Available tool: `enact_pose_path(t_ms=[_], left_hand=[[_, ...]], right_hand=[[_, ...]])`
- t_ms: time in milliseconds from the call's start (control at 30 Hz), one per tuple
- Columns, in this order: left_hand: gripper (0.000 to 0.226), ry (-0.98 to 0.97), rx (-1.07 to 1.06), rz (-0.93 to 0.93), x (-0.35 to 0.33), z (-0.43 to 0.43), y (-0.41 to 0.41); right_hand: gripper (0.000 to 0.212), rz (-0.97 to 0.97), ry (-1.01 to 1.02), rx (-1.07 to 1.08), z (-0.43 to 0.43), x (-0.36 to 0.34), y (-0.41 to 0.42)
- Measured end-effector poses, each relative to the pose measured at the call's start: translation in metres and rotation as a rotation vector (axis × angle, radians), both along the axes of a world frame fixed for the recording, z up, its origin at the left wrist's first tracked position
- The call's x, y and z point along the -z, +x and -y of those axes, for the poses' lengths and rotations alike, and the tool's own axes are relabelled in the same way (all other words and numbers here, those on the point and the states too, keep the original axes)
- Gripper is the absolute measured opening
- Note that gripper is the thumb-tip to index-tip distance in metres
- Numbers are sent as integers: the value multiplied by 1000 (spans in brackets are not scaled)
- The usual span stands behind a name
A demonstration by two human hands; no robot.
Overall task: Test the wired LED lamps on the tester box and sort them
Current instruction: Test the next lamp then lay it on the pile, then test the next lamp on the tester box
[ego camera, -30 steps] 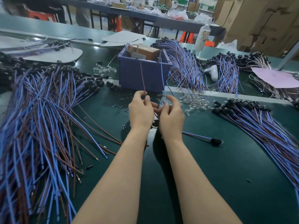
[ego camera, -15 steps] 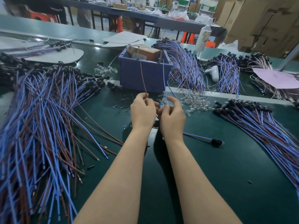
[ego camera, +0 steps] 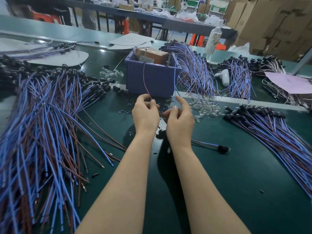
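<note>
Left hand (ego camera: 145, 114) pinches a brown wire (ego camera: 145, 81), right hand (ego camera: 179, 121) a blue wire (ego camera: 174, 85), both stretched toward twelve o'clock to the tester box (ego camera: 152, 76), apparently to check one lamp.

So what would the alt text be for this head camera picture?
Two bare hands hold up one lamp's wires before a blue tester box: the left hand pinches the brown wire, the right hand the blue wire. Piles of wired lamps flank them on a green table.
</note>
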State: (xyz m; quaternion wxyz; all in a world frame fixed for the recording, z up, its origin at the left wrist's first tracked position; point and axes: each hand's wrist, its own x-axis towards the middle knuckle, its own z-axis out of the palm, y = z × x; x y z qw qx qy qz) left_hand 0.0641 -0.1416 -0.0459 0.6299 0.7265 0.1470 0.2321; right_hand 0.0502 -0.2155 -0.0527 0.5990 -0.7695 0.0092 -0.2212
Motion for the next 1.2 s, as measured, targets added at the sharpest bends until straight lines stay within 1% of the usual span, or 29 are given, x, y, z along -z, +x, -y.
enact_pose_path(t_ms=[300, 500, 700, 900, 1200], left_hand=[[22, 71, -42, 113, 3, 9, -4], [22, 72, -96, 196, 5, 11, -4], [32, 59, -86, 172, 7, 6, 1], [34, 27, -36, 139, 5, 3, 3], [34, 22, -21, 129, 5, 3, 4]], right_hand=[[34, -54, 58, 4, 0, 4, 1], [35, -38, 20, 8, -2, 5, 0], [35, -25, -15, -16, -4, 4, -2], [34, -26, -24, -32, -5, 2, -4], [33, -25, -26, -35, -4, 2, -5]])
